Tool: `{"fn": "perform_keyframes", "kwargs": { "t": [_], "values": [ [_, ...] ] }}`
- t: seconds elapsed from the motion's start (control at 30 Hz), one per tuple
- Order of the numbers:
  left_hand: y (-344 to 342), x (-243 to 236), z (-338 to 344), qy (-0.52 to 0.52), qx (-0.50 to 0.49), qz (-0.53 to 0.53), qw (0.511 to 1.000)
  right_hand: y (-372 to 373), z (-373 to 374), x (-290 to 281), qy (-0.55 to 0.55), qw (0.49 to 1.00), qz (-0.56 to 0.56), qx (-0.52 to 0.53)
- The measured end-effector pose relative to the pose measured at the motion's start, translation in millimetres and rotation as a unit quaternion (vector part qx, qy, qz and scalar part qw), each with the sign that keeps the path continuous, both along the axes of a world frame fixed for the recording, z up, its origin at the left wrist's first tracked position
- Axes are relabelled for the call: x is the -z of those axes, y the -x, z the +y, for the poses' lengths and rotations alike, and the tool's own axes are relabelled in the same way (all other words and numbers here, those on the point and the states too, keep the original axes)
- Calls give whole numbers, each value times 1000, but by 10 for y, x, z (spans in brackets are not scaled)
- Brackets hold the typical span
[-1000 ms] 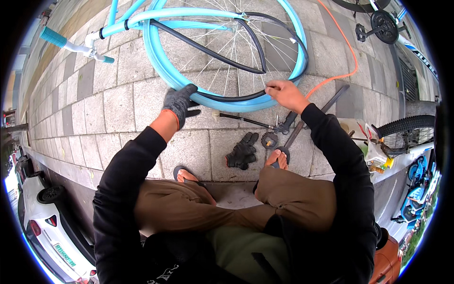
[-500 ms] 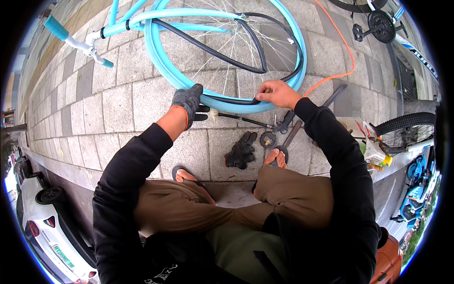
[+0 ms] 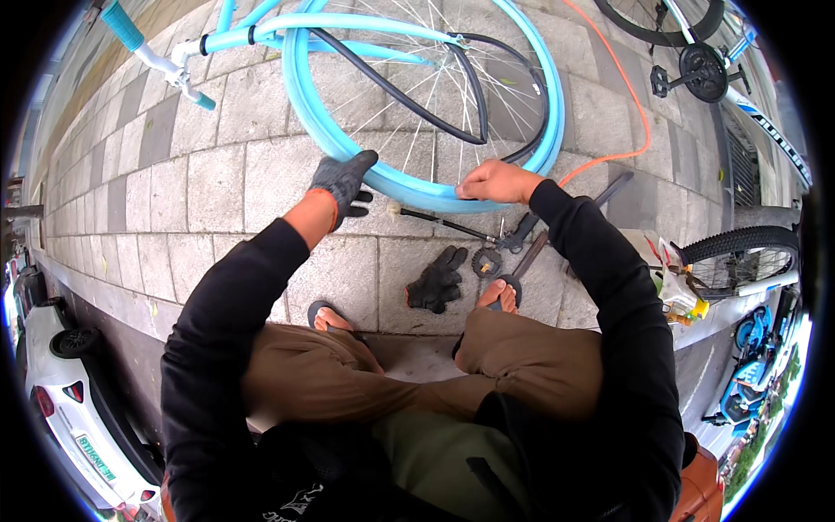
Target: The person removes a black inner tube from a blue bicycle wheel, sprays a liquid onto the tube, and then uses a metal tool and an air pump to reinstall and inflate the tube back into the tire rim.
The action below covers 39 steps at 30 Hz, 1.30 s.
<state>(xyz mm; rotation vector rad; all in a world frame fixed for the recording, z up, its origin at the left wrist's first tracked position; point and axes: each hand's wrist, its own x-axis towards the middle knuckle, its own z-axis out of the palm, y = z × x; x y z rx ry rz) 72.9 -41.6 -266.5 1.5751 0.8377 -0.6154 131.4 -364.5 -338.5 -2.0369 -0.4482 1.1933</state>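
My left hand (image 3: 344, 187), in a dark grey glove, grips the left front of the light blue tyre (image 3: 302, 91) on a spoked wheel. My bare right hand (image 3: 491, 184) pinches at the tyre's front edge. A black inner tube (image 3: 409, 107) lies looped across the spokes, partly entering the tyre on the right; whether my fingertips also hold it is hidden. Below the wheel lie a black glove (image 3: 435, 283), a round gauge (image 3: 486, 261) with a black hose (image 3: 448, 222), and dark bar tools (image 3: 615, 190).
The light blue frame (image 3: 233, 39) and white handlebar (image 3: 165, 74) lie upper left. An orange hose (image 3: 631, 96) runs along the right. Another bicycle (image 3: 700, 61), a plastic bag of items (image 3: 661, 270) and blue scooters (image 3: 748, 374) are right; a white car (image 3: 74, 418) stands left.
My right hand has moved left along the tyre's front. The stretch of black tube seen along the front edge has disappeared from view into the tyre. My left hand keeps its grip.
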Motion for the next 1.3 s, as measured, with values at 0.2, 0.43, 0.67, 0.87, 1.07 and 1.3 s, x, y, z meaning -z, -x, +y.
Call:
{"fn": "perform_keyframes", "kwargs": {
  "t": [0.2,0.43,0.67,0.87,1.07,1.3],
  "values": [
    [361,121,-457,81,-8,59,995,425,633,-308,-153,973,-171,-16],
    [154,291,-100,89,-72,19,993,224,10,-197,29,981,-159,104],
    [16,236,46,95,-66,46,992,208,-106,-47,4,988,-136,68],
    [-1,155,83,94,-61,60,992,121,-87,-250,26,996,-78,-38],
    [-123,38,244,58,-51,42,996,116,150,-570,40,989,-57,-133],
    [-179,19,358,23,-17,2,1000,105,342,-416,20,982,-70,-173]
  ]
}}
